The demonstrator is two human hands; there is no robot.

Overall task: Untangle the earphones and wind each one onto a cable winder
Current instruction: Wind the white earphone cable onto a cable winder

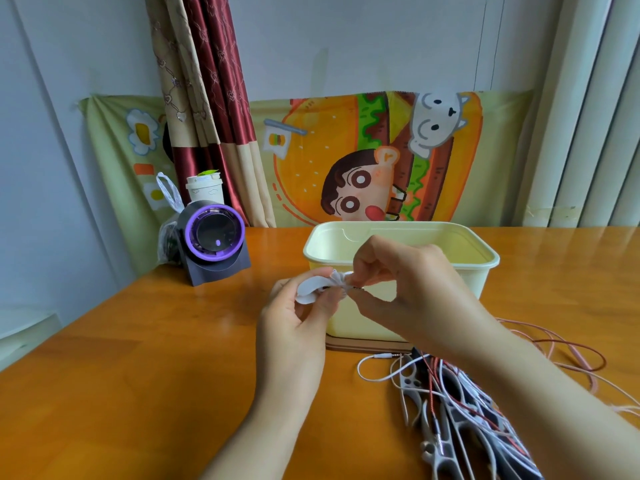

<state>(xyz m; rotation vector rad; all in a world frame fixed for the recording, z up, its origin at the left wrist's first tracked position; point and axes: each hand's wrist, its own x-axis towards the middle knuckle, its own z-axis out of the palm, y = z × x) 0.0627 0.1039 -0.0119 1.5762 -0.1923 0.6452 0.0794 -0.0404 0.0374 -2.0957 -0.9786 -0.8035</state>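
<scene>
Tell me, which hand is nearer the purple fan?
Left. The left hand, gripping the white winder, is right of the purple fan; the right hand, pinching its cable, is farther right, in front of the cream box.

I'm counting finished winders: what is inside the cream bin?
The cream bin shows only bare upper inner walls. Its front wall, the left hand and the right hand hide its floor and any contents.

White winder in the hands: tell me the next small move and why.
Probably tuck the last bit of cable under the wraps so it stays put. The left hand holds the white winder, and the right hand pinches the white cable bunched at its end. No long slack shows hanging from it, so winding looks nearly finished.
</scene>
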